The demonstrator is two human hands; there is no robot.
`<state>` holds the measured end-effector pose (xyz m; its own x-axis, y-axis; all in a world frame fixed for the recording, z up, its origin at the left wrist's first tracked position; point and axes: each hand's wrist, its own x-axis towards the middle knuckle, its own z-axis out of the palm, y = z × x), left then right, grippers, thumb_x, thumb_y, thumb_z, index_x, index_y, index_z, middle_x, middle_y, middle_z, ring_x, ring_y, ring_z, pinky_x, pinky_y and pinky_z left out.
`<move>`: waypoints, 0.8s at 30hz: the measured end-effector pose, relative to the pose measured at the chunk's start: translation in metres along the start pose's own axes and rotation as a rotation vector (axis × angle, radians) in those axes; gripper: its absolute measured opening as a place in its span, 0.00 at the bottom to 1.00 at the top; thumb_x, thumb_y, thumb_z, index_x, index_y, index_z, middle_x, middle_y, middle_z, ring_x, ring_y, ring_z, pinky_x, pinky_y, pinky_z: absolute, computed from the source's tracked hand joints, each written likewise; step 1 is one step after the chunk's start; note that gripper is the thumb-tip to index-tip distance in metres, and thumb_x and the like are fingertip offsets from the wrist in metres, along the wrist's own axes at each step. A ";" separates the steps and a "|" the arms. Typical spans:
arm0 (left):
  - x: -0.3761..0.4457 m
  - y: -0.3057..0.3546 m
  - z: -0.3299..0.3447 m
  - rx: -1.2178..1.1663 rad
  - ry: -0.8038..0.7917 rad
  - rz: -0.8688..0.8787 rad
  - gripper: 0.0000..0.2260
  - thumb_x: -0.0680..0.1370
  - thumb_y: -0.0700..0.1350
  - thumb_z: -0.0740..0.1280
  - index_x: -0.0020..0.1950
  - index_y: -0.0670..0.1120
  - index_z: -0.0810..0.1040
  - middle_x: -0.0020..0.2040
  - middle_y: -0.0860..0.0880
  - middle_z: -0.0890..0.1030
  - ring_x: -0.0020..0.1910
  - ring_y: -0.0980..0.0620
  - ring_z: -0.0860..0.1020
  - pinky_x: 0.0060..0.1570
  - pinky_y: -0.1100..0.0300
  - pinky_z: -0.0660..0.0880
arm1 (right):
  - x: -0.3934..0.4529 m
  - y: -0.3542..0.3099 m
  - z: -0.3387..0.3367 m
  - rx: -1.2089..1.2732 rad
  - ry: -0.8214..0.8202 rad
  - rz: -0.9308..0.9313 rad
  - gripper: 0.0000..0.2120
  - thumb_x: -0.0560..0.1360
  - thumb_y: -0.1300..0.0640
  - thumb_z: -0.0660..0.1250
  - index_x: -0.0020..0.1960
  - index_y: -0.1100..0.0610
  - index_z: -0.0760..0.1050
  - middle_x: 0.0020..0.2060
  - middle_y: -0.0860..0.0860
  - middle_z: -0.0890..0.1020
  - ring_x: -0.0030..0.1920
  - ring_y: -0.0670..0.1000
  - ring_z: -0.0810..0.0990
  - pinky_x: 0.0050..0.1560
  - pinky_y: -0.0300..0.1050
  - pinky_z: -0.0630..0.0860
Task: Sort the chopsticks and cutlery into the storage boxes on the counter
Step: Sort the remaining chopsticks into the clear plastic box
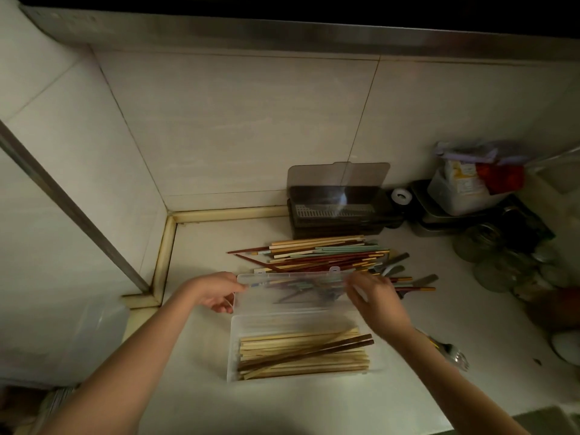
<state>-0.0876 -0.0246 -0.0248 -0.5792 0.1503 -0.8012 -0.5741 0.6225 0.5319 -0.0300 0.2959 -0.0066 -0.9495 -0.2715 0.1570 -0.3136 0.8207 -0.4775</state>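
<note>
Clear plastic forms the storage box (pixel 301 346) on the pale desk (pixel 201 246), with its hinged lid (pixel 292 291) standing raised on the far side. At the lid's left end the left hand (pixel 216 291) pinches the edge, thumb on top and fingers curled beneath. At the lid's right end the right hand (pixel 375 296) is blurred; its fingers reach onto the lid's top edge, but I cannot tell whether they clasp it or merely touch it. Nearer the person than both grips, inside the box, lie pale wooden chopsticks (pixel 301 356) in a rough stack, with two dark brown chopsticks (pixel 314 353) slanting across them. Beyond the grips, just behind the lid, a loose heap of mixed chopsticks (pixel 317 254), red, green, tan and gold-tipped, lies on the desk, with some grey cutlery handles (pixel 397 262) poking out at its right. Farther back, against the tiled wall, a dark storage box (pixel 335 211) stands with its tinted lid up. Right of the right forearm, a metal fork (pixel 456 356) lies on the desk.
</note>
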 end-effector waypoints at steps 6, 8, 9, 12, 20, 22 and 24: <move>-0.006 0.004 0.002 -0.027 -0.003 0.014 0.06 0.81 0.46 0.61 0.54 0.45 0.69 0.37 0.47 0.74 0.27 0.56 0.68 0.23 0.67 0.66 | 0.077 0.003 0.005 -0.082 -0.218 0.150 0.10 0.79 0.53 0.60 0.60 0.48 0.71 0.55 0.48 0.79 0.55 0.49 0.77 0.61 0.53 0.72; -0.006 0.000 0.004 -0.029 -0.025 -0.005 0.05 0.81 0.46 0.61 0.53 0.46 0.70 0.37 0.48 0.74 0.27 0.57 0.67 0.24 0.67 0.66 | 0.093 -0.001 0.008 -0.144 -0.306 0.169 0.12 0.79 0.55 0.60 0.63 0.49 0.70 0.59 0.52 0.77 0.59 0.53 0.75 0.64 0.53 0.70; -0.005 -0.002 0.005 -0.033 -0.034 -0.017 0.05 0.80 0.46 0.62 0.51 0.46 0.70 0.37 0.48 0.74 0.27 0.57 0.67 0.24 0.67 0.66 | 0.098 0.000 0.011 -0.179 -0.335 0.165 0.12 0.79 0.56 0.60 0.63 0.50 0.71 0.60 0.53 0.76 0.60 0.54 0.74 0.64 0.53 0.70; -0.002 -0.007 0.006 -0.066 -0.054 -0.044 0.06 0.80 0.47 0.62 0.46 0.46 0.69 0.36 0.49 0.73 0.25 0.57 0.66 0.23 0.67 0.66 | 0.107 0.004 0.022 -0.239 -0.444 0.147 0.11 0.80 0.57 0.58 0.60 0.51 0.73 0.59 0.54 0.76 0.59 0.53 0.74 0.63 0.47 0.70; 0.011 -0.006 0.010 -0.095 -0.096 -0.049 0.09 0.80 0.48 0.62 0.42 0.47 0.67 0.34 0.48 0.74 0.25 0.56 0.65 0.21 0.66 0.64 | 0.116 0.009 0.035 -0.247 -0.537 0.108 0.11 0.77 0.57 0.64 0.59 0.53 0.73 0.58 0.54 0.76 0.58 0.53 0.74 0.59 0.45 0.70; 0.012 -0.005 0.010 -0.080 -0.096 -0.051 0.09 0.80 0.48 0.62 0.42 0.48 0.67 0.34 0.48 0.74 0.25 0.56 0.64 0.21 0.66 0.64 | 0.116 0.009 0.038 -0.285 -0.528 0.096 0.09 0.77 0.56 0.64 0.57 0.53 0.73 0.57 0.54 0.76 0.57 0.53 0.73 0.56 0.45 0.70; 0.012 -0.005 0.010 -0.079 -0.100 -0.050 0.08 0.80 0.48 0.62 0.43 0.48 0.68 0.35 0.48 0.74 0.26 0.56 0.65 0.21 0.66 0.64 | 0.117 0.008 0.040 -0.310 -0.518 0.111 0.09 0.77 0.55 0.64 0.56 0.53 0.73 0.57 0.54 0.76 0.57 0.53 0.73 0.57 0.46 0.69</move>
<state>-0.0859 -0.0179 -0.0400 -0.4908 0.1988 -0.8483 -0.6466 0.5695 0.5075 -0.1433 0.2510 -0.0270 -0.8773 -0.3207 -0.3569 -0.2719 0.9452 -0.1810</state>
